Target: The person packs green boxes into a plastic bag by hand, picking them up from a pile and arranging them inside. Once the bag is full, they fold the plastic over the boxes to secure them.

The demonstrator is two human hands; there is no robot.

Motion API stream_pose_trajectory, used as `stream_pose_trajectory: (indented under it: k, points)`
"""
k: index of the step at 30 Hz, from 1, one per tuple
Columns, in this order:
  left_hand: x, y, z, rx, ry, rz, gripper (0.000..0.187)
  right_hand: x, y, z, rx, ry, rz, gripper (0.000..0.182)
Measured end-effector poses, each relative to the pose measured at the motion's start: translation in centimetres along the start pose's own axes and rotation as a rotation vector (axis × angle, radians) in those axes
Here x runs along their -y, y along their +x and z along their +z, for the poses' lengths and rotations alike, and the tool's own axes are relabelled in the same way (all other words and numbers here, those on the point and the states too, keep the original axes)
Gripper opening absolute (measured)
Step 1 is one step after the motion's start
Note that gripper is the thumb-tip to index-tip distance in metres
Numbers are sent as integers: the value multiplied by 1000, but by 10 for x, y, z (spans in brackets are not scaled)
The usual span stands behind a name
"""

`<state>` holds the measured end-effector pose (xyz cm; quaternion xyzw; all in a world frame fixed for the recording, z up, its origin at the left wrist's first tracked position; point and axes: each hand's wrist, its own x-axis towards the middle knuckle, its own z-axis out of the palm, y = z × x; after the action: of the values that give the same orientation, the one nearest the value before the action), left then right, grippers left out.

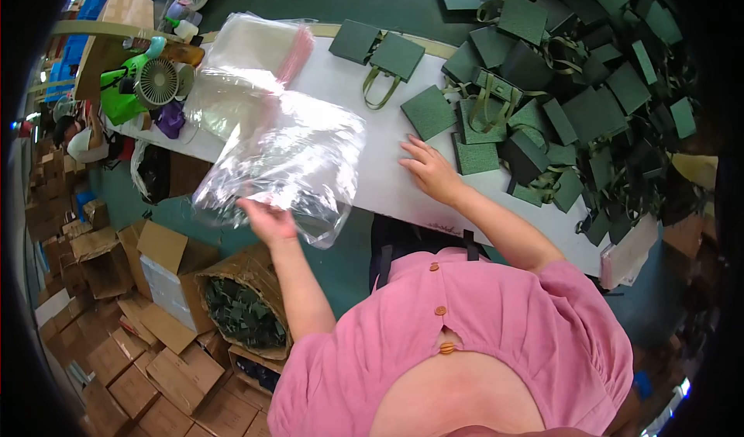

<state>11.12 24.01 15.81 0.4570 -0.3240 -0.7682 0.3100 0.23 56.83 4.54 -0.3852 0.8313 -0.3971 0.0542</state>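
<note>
A large clear plastic bag (310, 146) lies over the table's near edge, shiny and creased. My left hand (271, 223) grips its near side, where the film hangs past the edge; the plastic partly covers my fingers. My right hand (434, 172) rests on the white tabletop with its fingers apart, holding nothing. Just beyond those fingers is a dark green box (429, 112). Another green box (476, 158) sits close to its right. Farther back, a green box with a ribbon handle (397, 55) lies beside a second one.
Many green boxes (593, 111) with ribbon handles are heaped at the right. More clear bags (248, 53) are stacked at the back left, near a green fan (155, 80). Below left stand an open carton (167, 278) and a sack of green pieces (242, 313).
</note>
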Motion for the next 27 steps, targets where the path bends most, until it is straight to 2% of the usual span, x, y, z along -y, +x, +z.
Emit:
stream_pose_trajectory:
  k: [1,2,4,5,7,8,9,11,15,17,19,20,23,24,25,26,27]
  points:
    - [-11,7,-8,58,-139,62,54,0,0,-3,-25,36,22,27]
    - [-8,29,-34,173,-122,150,52,-2,-3,-7,-34,0,-9,31]
    - [16,21,-16,17,-104,134,51,-6,-6,-17,-52,-69,-73,42]
    - [32,15,-6,-62,-96,127,50,-6,-3,-21,-119,-132,-5,48]
    - [80,24,-11,-171,-16,-102,51,-1,15,-32,-257,-260,129,62]
    - [114,42,-33,-133,-30,-182,56,-7,18,-27,-200,-300,171,75]
    - [132,43,-27,-229,7,-300,57,-8,20,-27,-157,-326,152,73]
    - [149,38,-20,-205,113,-194,59,-7,20,-26,-69,-375,118,70]
    - [118,8,4,-32,190,-499,66,-20,-11,-47,242,-321,-278,42]
    - [113,3,2,8,269,-574,65,-30,-23,-59,229,-192,-218,34]
    - [103,1,-14,180,512,-714,56,-36,-29,-58,138,-103,-111,31]
    - [100,2,-20,268,634,-787,52,-30,-33,-57,211,-85,50,38]
    - [62,-22,24,853,1160,-488,31,23,-6,-44,-141,-182,252,62]
    - [55,-29,45,894,1220,29,19,24,-2,-33,-122,-249,321,87]
    - [52,-12,61,978,1308,469,21,26,6,-23,-133,-307,372,88]
    - [61,21,63,986,1351,736,34,29,15,-14,-143,-363,422,90]
    - [72,43,66,977,1514,850,39,30,21,-6,-151,-419,471,91]
